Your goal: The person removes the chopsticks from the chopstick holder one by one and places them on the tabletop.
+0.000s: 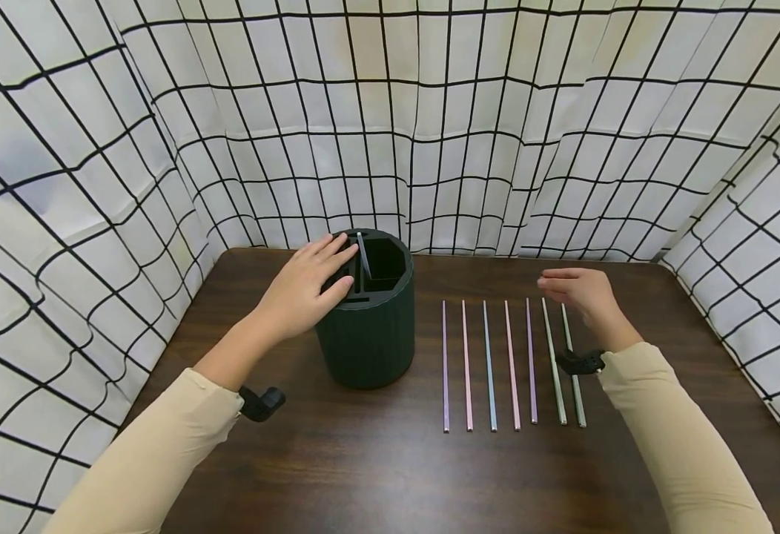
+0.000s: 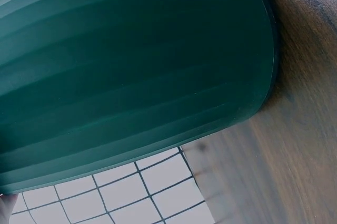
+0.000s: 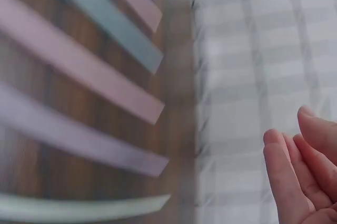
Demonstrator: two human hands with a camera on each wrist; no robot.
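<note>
My left hand [image 1: 306, 285] rests on the top of a dark green, ribbed round utensil holder [image 1: 366, 345], fingers spread over its rim and dividers. One pale stick [image 1: 364, 256] leans inside the holder. The holder's ribbed side [image 2: 137, 77] fills most of the left wrist view. To the right lies a row of pastel chopsticks: purple [image 1: 445, 367], pink [image 1: 466, 363], blue [image 1: 489, 363], then more pink and purple, with two light green ones [image 1: 554, 363] at the right end. Above the far tips of the green pair hovers my right hand [image 1: 583, 293], fingers loosely bent together, holding nothing.
The dark brown wooden table [image 1: 363, 460] is enclosed at the back and sides by white cloth with a black grid [image 1: 457, 148]. A black strap device sits on each wrist, the right one [image 1: 580, 362] overlapping the green chopsticks in the head view.
</note>
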